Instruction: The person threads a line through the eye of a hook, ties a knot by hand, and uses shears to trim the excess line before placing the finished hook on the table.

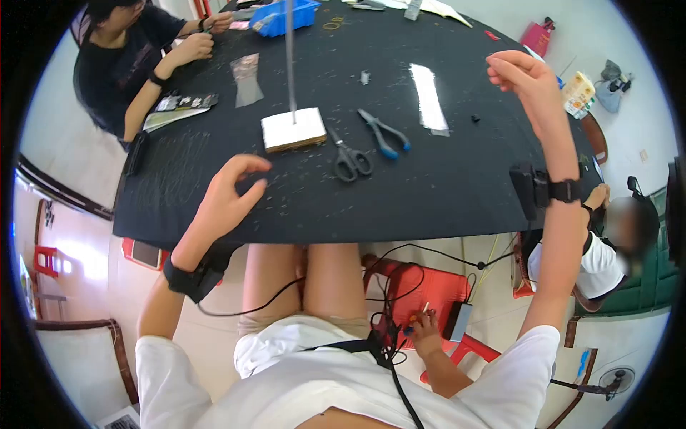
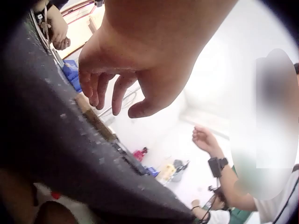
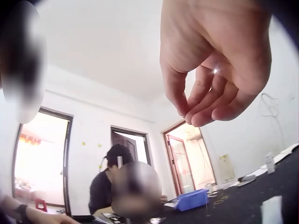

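My left hand [image 1: 227, 194] hovers over the near left part of the black table, thumb and fingers parted and loosely bent, with nothing between them. Just beyond it lies a white-topped block [image 1: 307, 134] with brown layered sides, from which a thin clear rod [image 1: 291, 71] rises upright. Raised over the right side, my right hand [image 1: 525, 79] has its fingers curled and the fingertips brought together with the thumb [image 3: 176, 95]; no object shows between them. Grey-handled scissors [image 1: 350, 161] and blue-handled pliers [image 1: 386, 136] lie right of the block.
A shiny clear strip [image 1: 429, 100] lies at the right, a clear packet [image 1: 247, 80] at the left. Farther back stands a blue tray [image 1: 284, 18]. One person [image 1: 128, 64] sits at the far left; another [image 1: 586, 257] is at the right. Cables [image 1: 389, 307] hang over a red stool [image 1: 436, 293].
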Action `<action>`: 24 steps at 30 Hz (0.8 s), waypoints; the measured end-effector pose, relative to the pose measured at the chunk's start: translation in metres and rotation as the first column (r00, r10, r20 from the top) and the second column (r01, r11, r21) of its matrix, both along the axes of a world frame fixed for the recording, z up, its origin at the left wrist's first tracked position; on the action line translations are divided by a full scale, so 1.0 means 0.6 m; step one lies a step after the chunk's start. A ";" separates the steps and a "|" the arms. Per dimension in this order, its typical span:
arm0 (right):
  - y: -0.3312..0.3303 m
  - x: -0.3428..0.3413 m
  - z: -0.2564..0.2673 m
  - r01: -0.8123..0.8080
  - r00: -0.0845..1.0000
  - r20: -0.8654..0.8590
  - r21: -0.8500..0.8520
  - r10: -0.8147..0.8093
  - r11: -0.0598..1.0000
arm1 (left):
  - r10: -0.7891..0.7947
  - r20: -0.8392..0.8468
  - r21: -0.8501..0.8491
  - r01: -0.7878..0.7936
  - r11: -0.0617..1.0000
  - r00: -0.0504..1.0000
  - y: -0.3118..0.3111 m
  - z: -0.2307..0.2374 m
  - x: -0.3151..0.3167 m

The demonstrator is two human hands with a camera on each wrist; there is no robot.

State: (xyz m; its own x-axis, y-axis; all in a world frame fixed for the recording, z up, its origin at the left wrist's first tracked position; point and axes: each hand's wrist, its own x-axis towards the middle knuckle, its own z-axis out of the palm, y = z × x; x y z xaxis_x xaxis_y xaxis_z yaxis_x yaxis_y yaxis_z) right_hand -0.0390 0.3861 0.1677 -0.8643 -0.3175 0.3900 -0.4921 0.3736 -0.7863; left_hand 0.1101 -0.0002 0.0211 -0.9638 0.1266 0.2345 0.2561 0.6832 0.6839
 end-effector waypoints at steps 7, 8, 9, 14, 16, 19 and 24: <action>-0.143 0.071 -0.006 -0.265 0.937 0.202 -0.124 0.286 0.956 | -0.417 0.072 0.480 0.335 0.811 0.906 0.021 0.125 -0.063; -0.164 0.074 -0.014 -0.286 0.924 0.219 -0.144 0.312 0.947 | -0.486 -0.016 0.488 0.431 0.759 0.874 0.025 0.126 -0.083; -0.185 0.074 -0.024 -0.303 0.910 0.240 -0.166 0.337 0.938 | -0.479 -0.010 0.498 0.420 0.759 0.878 0.032 0.121 -0.104; -0.251 0.034 -0.092 -0.418 0.820 0.317 -0.234 0.476 0.878 | -0.751 0.043 0.686 0.527 0.501 0.659 0.046 0.061 -0.173; -0.261 0.003 -0.120 -0.430 0.793 0.317 -0.314 0.520 0.847 | -0.780 0.068 0.684 0.541 0.490 0.622 0.036 0.044 -0.188; -0.272 -0.027 -0.166 -0.371 0.819 0.291 -0.390 0.495 0.843 | -0.794 0.050 0.685 0.558 0.469 0.605 0.027 0.011 -0.203; -0.277 -0.043 -0.221 -0.380 0.831 0.216 -0.451 0.512 0.808 | -0.749 0.068 0.696 0.507 0.509 0.659 0.015 0.000 -0.203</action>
State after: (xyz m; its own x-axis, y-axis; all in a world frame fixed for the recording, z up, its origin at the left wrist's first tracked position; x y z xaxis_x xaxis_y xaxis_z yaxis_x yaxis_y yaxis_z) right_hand -0.0651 0.2197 0.0350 -0.7558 -0.5850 0.2943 -0.2325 -0.1803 -0.9557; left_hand -0.0115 0.0086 0.0209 -0.7013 0.6869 0.1904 0.1347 -0.1346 0.9817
